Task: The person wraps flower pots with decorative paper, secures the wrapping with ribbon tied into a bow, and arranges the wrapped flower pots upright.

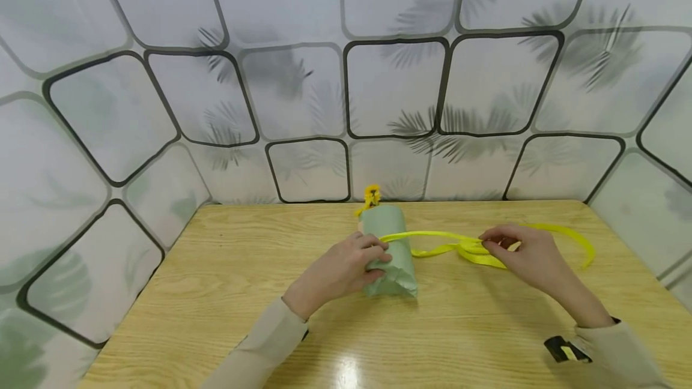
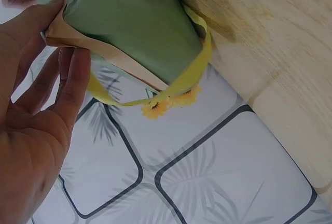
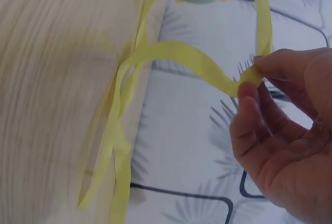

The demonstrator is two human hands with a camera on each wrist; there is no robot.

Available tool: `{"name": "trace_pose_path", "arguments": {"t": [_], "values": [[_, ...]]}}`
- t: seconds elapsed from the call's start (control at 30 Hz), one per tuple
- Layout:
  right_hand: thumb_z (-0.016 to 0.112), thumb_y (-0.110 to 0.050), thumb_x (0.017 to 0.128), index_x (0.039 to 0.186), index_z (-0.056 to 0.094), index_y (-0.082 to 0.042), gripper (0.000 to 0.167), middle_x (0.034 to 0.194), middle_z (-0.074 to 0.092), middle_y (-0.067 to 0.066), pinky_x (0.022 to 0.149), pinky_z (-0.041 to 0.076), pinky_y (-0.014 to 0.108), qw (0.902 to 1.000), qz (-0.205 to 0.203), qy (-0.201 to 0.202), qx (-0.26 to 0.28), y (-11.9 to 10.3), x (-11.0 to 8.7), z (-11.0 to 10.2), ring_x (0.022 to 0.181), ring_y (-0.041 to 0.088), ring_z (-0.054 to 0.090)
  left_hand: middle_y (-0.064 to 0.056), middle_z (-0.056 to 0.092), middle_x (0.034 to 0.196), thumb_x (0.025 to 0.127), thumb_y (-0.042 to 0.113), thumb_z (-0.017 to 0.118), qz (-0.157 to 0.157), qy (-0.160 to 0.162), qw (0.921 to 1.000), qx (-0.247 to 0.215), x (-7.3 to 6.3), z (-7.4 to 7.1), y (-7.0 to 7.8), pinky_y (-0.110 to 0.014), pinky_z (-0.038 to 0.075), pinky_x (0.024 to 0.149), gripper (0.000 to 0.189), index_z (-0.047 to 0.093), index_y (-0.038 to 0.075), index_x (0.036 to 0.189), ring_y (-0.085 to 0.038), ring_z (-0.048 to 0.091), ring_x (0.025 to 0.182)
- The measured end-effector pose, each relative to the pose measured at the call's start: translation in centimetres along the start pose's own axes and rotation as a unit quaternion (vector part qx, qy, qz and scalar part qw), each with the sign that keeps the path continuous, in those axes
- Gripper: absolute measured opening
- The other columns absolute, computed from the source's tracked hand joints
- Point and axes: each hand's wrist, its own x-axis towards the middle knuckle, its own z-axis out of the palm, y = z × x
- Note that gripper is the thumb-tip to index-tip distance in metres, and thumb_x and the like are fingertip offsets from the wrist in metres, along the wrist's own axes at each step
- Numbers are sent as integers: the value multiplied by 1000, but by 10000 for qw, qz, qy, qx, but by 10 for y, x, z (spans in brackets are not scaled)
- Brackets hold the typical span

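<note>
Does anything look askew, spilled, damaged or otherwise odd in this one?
Nothing looks spilled. One slight oddity: the green wrap is crumpled at its near end, unlike its smooth side. The yellow ribbon makes loose loops, unremarkable while being handled.

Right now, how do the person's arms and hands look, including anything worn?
The left hand and right hand are ungloved. The left sleeve and right sleeve are pale beige. A black item with a yellowish patch shows beside the right sleeve; what it is, I cannot tell.
</note>
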Motion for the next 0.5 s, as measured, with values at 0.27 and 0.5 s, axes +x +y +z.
{"name": "trace_pose_path", "arguments": {"t": [0.27, 0.5], "values": [[75, -10, 92, 101, 79, -11, 10, 79, 72, -2, 46, 39, 23, 9978, 613, -17, -259, 15, -6, -18, 67, -10, 51, -5, 71, 121, 89, 20, 81, 6, -8, 10000, -8, 0, -1, 0, -30, 56, 97, 24, 74, 13, 111, -19, 68, 112], [75, -12, 93, 101, 79, -9, 10, 78, 73, 3, 45, 38, 23, 9947, 869, -24, -551, 29, -11, -31, 64, -12, 48, -4, 71, 120, 89, 19, 81, -56, -29, 9999, -93, 0, 0, 1, -28, 57, 93, 23, 74, 14, 111, -19, 68, 109]]}}
